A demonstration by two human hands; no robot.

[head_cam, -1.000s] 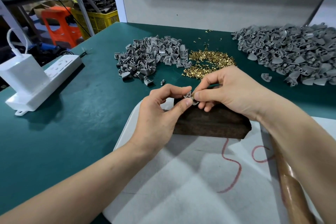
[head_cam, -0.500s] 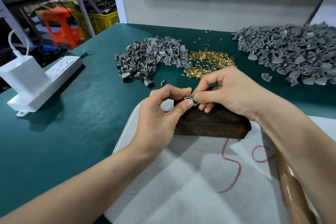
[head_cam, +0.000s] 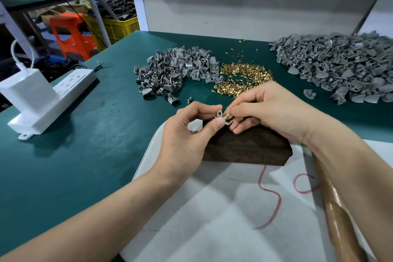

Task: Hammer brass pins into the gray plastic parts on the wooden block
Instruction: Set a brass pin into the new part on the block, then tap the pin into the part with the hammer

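We've got the left hand pinching one gray plastic part between thumb and forefinger, just above the far left corner of the wooden block. Right hand is closed on a brass pin, tip at the part; whether it's seated in the hole we can't tell.

Progress, as we read it: this piece is at the pin-loading step and hasn't been struck. The big gray pile toward the far right edge of the worktop shows pins sticking out of some parts, so likely finished stock. The smaller pile at far centre looks unpinned, with loose pins right beside it. Plenty left on that reading.

Room: block sits on a white sheet at the near edge, block top bare. Wooden handle lies near right, under the right forearm, probably the hammer. Power strip on the left edge is well apart. Space left of the block is open.
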